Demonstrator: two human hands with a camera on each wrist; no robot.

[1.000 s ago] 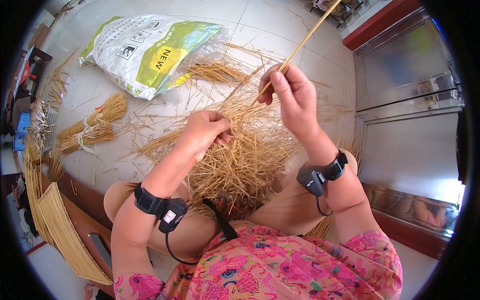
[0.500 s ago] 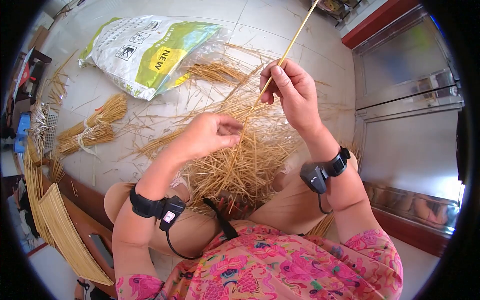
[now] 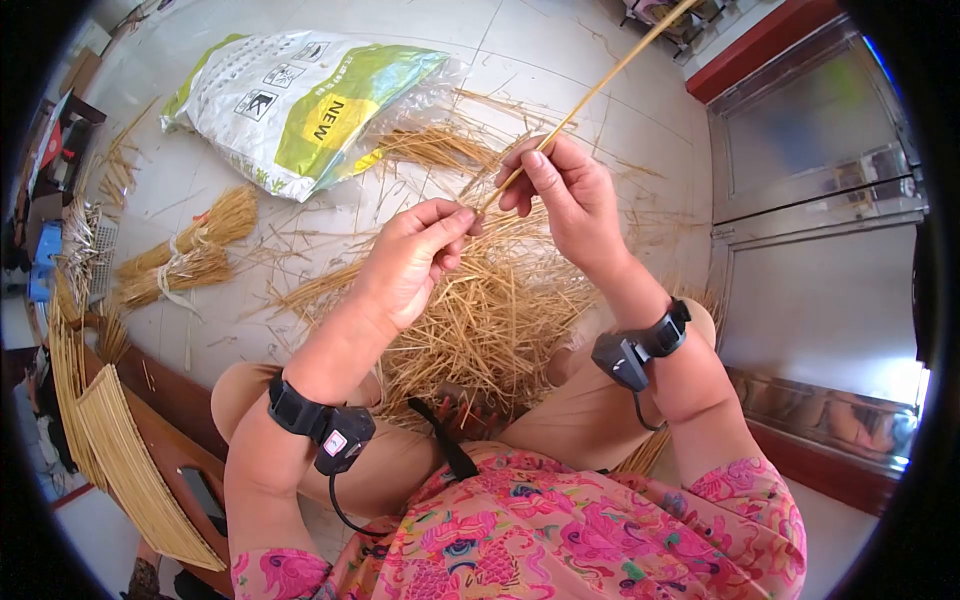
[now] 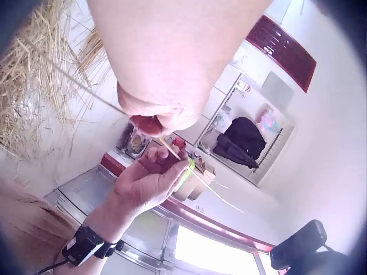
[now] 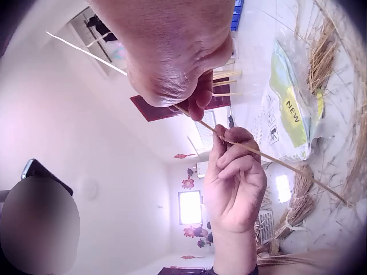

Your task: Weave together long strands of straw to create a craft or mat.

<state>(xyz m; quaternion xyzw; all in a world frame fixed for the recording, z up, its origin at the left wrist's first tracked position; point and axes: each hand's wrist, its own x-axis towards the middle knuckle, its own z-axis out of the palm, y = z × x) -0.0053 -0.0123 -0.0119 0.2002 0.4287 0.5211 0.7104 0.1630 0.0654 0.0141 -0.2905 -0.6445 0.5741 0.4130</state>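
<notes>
A long, thin golden straw stalk [image 3: 618, 72] slants between both hands in the head view, its upper end rising past the top edge. My left hand [image 3: 412, 258] pinches its lower part between thumb and fingertips. Just above, my right hand [image 3: 568, 192] holds the stalk between thumb and bent fingers. In the right wrist view the stalk [image 5: 312, 179] extends beyond the left hand [image 5: 236, 189] toward the floor. Below both hands lies a heap of loose straw [image 3: 485, 325], between the person's legs.
A white and green plastic bag [image 3: 300, 115] lies at the back left, with straw by its mouth. Tied straw bundles [image 3: 190, 255] lie on the tiled floor at left. A flat straw mat [image 3: 140, 465] stands nearer. Metal cabinet doors [image 3: 815, 280] flank the right.
My left hand first moved right to the stalk with loosened fingers, then rose and now pinches it just below the right hand. My right hand dipped slightly left, keeping its hold.
</notes>
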